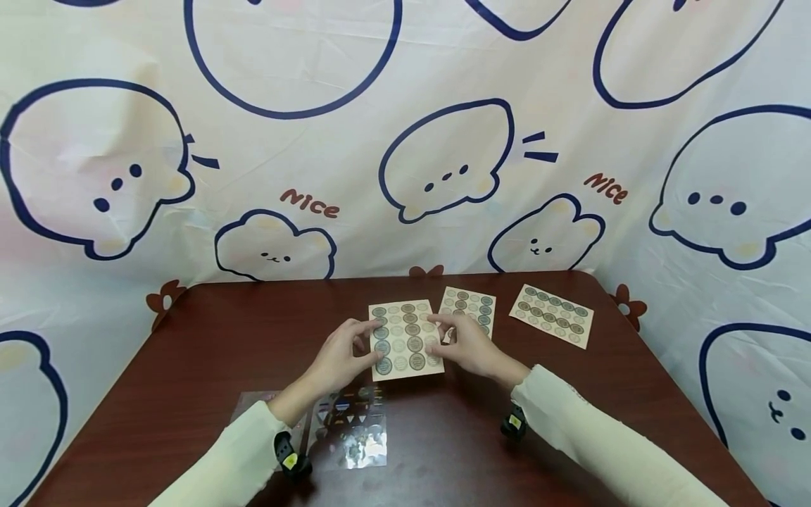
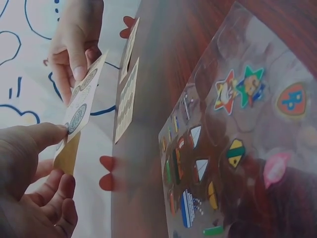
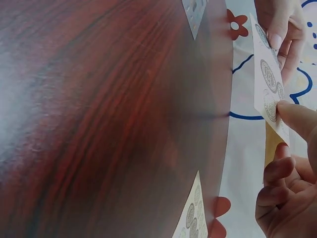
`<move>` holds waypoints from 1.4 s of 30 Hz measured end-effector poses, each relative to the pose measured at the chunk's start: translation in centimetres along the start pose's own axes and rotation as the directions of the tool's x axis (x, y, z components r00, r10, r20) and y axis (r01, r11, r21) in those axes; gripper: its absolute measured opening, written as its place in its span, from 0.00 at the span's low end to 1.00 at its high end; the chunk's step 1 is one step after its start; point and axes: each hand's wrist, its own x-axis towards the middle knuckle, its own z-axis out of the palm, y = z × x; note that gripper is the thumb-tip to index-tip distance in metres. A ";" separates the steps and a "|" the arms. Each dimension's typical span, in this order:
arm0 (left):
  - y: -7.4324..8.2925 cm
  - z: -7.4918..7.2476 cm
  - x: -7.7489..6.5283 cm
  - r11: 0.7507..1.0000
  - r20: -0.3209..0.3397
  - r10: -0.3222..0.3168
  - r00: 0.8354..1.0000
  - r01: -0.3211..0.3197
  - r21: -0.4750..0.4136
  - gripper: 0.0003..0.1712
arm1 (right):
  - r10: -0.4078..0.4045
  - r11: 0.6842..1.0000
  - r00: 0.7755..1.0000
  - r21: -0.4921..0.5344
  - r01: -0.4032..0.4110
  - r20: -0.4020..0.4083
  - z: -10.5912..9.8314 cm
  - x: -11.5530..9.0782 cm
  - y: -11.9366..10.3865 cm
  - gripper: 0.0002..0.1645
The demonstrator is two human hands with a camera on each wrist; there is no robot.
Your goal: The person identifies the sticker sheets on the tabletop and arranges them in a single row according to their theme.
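A cream sheet of round stickers (image 1: 406, 339) is held up over the table, its circles printed in grey-green, brown and pale columns. My left hand (image 1: 342, 354) pinches its left edge, thumb on the printed face and fingers behind. On the opposite edge, my right hand (image 1: 467, 345) pinches it the same way. The left wrist view shows the held sheet (image 2: 84, 99) tilted, with a yellowish back. Behind the right hand lies a second sticker sheet (image 1: 469, 299), partly covered by that hand.
Another sheet of round stickers (image 1: 551, 315) lies at the table's back right. A clear plastic sheet (image 1: 364, 447) with small colourful stickers lies under the left forearm. The brown table (image 1: 253, 338) meets a printed cloth (image 1: 355, 155) at its back edge.
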 end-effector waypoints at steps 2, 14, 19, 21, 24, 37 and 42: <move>0.0 0.1 -0.2 1.000 -0.001 0.000 1.000 0.000 0.003 0.29 | -0.009 1.000 1.000 0.002 0.009 0.001 0.1 -0.2 0.0 0.35; 0.5 1.4 -1.7 1.000 -0.025 -0.021 0.999 0.021 -0.001 0.28 | -0.035 0.999 0.999 -0.013 0.035 0.022 0.0 -2.0 0.1 0.34; 0.5 1.9 -2.3 1.000 -0.030 -0.023 0.999 0.023 0.003 0.29 | -0.040 0.999 0.999 -0.004 0.041 0.036 0.2 -2.7 0.2 0.34; 0.6 2.0 -2.4 1.000 -0.030 -0.024 0.999 0.023 -0.002 0.29 | -0.043 0.999 0.998 -0.006 0.044 0.043 0.3 -3.0 0.3 0.34; 0.7 2.1 -2.6 1.000 -0.028 -0.020 0.999 0.019 -0.004 0.29 | -0.043 0.999 0.998 -0.011 0.043 0.045 0.4 -3.4 0.3 0.34; 1.3 2.7 -3.9 1.000 0.011 -0.009 1.000 0.009 0.021 0.28 | -0.046 0.999 0.997 -0.023 0.047 0.069 0.5 -5.1 0.8 0.35; 1.3 3.2 -4.5 0.998 0.071 0.001 0.997 -0.006 0.069 0.28 | 0.012 0.999 0.994 -0.041 -0.008 0.106 0.9 -6.0 1.1 0.34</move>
